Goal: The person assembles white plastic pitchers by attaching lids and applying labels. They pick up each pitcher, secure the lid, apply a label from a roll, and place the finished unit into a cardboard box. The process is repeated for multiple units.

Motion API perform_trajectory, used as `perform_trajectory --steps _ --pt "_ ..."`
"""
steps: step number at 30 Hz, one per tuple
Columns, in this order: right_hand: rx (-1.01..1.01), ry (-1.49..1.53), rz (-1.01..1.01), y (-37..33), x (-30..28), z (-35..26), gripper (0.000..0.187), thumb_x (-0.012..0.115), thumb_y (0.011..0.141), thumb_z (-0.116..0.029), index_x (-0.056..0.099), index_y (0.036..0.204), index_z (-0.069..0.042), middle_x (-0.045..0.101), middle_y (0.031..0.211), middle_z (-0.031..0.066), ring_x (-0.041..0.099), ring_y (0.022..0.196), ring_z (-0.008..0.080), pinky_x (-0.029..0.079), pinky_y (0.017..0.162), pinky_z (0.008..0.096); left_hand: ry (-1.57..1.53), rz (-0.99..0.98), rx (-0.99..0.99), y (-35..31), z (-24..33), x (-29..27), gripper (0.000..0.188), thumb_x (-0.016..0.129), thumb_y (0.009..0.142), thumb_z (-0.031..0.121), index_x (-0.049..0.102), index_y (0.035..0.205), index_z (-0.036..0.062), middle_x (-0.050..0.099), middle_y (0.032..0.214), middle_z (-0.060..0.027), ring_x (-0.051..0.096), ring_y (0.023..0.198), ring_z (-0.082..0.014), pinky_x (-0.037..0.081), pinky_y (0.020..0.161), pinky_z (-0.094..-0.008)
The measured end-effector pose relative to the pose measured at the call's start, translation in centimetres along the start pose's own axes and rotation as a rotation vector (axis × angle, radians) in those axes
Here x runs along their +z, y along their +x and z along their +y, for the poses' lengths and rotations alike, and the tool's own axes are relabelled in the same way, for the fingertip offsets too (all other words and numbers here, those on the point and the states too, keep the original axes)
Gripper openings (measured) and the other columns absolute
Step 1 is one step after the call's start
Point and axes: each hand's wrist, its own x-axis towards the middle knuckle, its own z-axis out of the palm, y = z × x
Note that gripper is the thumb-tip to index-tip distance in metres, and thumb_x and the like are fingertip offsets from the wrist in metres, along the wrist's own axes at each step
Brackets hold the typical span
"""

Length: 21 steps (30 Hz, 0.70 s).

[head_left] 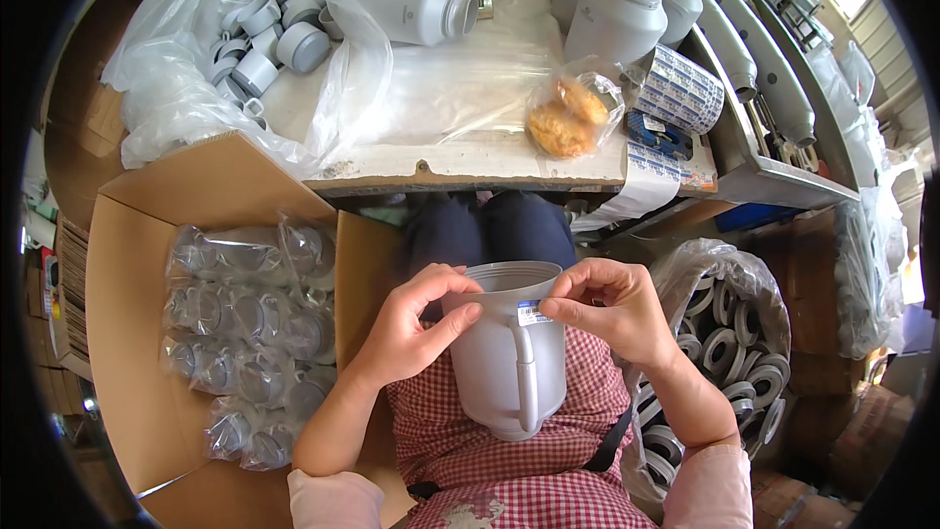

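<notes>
A grey plastic jug (490, 372) with a wide round mouth rests in my lap, mouth up, its long side handle (527, 387) facing me. My left hand (419, 318) grips it by the rim, fingers over the edge and thumb along the outer wall. A small blue and white label (533, 312) lies on the wall just above the handle. At one edge of that label, the thumb and forefinger of my right hand (607, 312) pinch together. The jug's far side is hidden.
Left, an open carton (147, 353) holds bagged grey containers. Right, grey rings fill a plastic-lined container (739, 333). On the table ahead are grey jars (615, 20), grey cups in plastic (257, 64), bagged fried food (568, 122) and a label roll (681, 88).
</notes>
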Motion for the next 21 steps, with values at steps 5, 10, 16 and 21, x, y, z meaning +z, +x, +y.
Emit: perform_trajectory --steps 5,10,16,21 --pt "0.072 -0.160 0.064 0.5 1.1 -0.9 0.011 0.085 0.090 -0.011 0.079 0.092 -0.003 0.072 0.080 -0.0056 0.052 0.067 -0.0032 0.040 0.059 0.0161 0.001 0.018 0.031 0.4 0.0 0.4 0.013 0.073 0.095 0.006 0.070 0.105 -0.0017 0.067 0.098 -0.0081 0.061 0.099 -0.0203 0.040 0.118 -0.0449" --pt "0.075 -0.176 0.080 0.8 1.1 -1.3 0.011 0.085 0.089 -0.011 0.079 0.091 -0.002 0.072 0.080 -0.0057 0.052 0.067 -0.0030 0.039 0.059 0.0164 0.008 0.051 0.060 0.8 -0.1 0.7 0.010 0.073 0.094 0.007 0.071 0.101 -0.0005 0.068 0.091 -0.0104 0.064 0.092 -0.0233 0.045 0.114 -0.0449" --pt "0.083 -0.164 0.077 1.0 1.3 -1.4 0.011 0.085 0.089 -0.010 0.079 0.092 -0.001 0.072 0.080 -0.0048 0.054 0.069 -0.0023 0.041 0.060 0.0164 0.006 0.060 0.041 0.9 0.1 1.0 0.013 0.076 0.092 0.010 0.072 0.099 -0.0003 0.070 0.092 -0.0114 0.064 0.091 -0.0238 0.044 0.114 -0.0467" --pt "0.098 -0.144 0.072 1.1 1.2 -1.8 0.011 0.085 0.089 -0.009 0.079 0.092 -0.001 0.072 0.079 -0.0049 0.054 0.068 -0.0022 0.042 0.060 0.0163 0.012 0.100 0.069 0.8 -0.3 1.5 0.018 0.081 0.090 0.014 0.072 0.098 0.0006 0.069 0.090 -0.0112 0.066 0.090 -0.0240 0.045 0.113 -0.0475"
